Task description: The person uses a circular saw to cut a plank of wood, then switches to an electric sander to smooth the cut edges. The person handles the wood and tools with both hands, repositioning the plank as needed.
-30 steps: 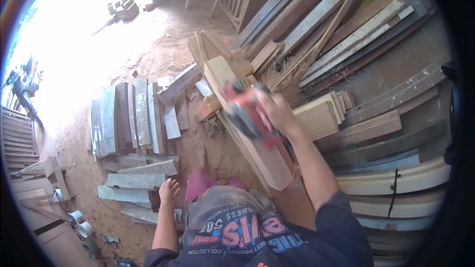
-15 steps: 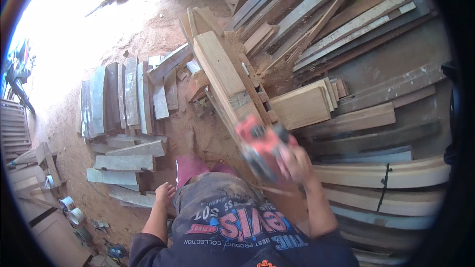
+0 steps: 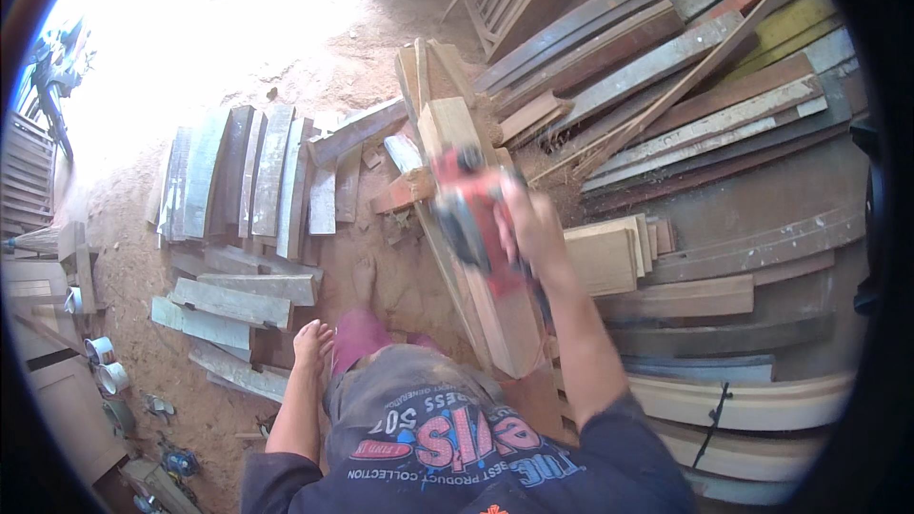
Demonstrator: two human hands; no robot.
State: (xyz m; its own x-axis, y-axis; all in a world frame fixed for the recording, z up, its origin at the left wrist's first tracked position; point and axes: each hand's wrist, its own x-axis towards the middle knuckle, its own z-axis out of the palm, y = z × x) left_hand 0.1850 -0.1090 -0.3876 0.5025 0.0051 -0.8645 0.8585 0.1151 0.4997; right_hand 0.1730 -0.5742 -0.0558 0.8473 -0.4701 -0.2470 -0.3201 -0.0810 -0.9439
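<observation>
My right hand [image 3: 531, 228] is wrapped round the handle of a red and black electric hand planer [image 3: 468, 219], slightly smeared by motion. The planer sits over the middle of a thick pale wooden plank [image 3: 506, 328], hiding part of its upper face. The plank lies lengthwise on a rough wooden support [image 3: 415, 76], its near end close to my body. My left hand [image 3: 312, 345] hangs to the left beside my thigh, holding nothing, with its fingers loosely bent and apart.
Weathered boards [image 3: 228, 171] lie in rows on the dirt floor to the left. Cut pale blocks [image 3: 602, 255] are stacked right of the plank. Long boards [image 3: 743, 390] fill the right side. White cups [image 3: 112, 378] stand at the lower left. A bare foot [image 3: 365, 276] is near the plank.
My right hand has pushed the planer forward along the plank, from its near end to about the middle. My left hand stays low at my side. The view has shifted slightly.
</observation>
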